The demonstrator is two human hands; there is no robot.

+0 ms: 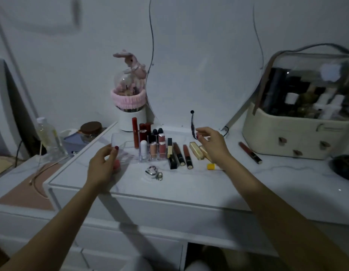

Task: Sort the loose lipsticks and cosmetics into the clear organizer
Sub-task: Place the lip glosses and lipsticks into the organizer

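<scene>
A white marble-patterned vanity tabletop point(189, 184) carries a clear acrylic compartmented organizer point(130, 149) at ten o'clock, loose dark and gold lipstick tubes point(186, 156) at centre, a small silver keyring point(154, 172), a dark red tube point(250, 152) and cream cosmetics case point(294, 133) at two o'clock, possibly plastic.

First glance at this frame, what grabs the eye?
Two bare arms reach in: the left hand grips the clear organizer, half filled with upright lipsticks, and the right hand hovers over loose tubes beside it. Behind stand a curvy mirror and a pink bunny ornament.
</scene>
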